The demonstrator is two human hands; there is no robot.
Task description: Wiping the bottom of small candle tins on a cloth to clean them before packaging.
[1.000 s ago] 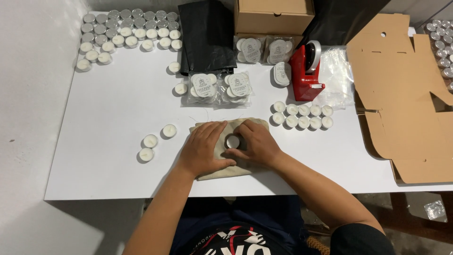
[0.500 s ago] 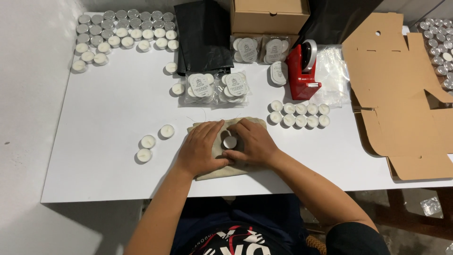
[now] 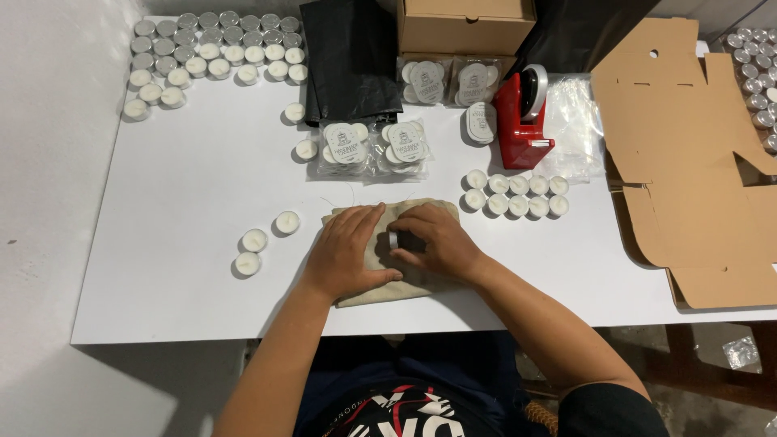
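A beige cloth pouch (image 3: 429, 212) lies flat on the white table (image 3: 178, 267) in front of me. My left hand (image 3: 346, 252) presses palm-down on its left half. My right hand (image 3: 433, 240) rests on its right half, fingers curled around a small tealight candle in a metal cup (image 3: 395, 240) between both hands. Three loose tealights (image 3: 255, 240) sit left of the pouch. Two rows of tealights (image 3: 518, 194) lie to the right.
Many tealights (image 3: 212, 50) fill the far left corner. Clear bags of packed tealights (image 3: 372, 147) sit behind the pouch, beside a black plastic bag (image 3: 350, 57). A red tape dispenser (image 3: 522, 121), a closed cardboard box (image 3: 465, 24) and flat cardboard (image 3: 688, 154) stand at right.
Both hands stay on the pouch; the fingers shift slightly around the tealight. Nothing else has moved.
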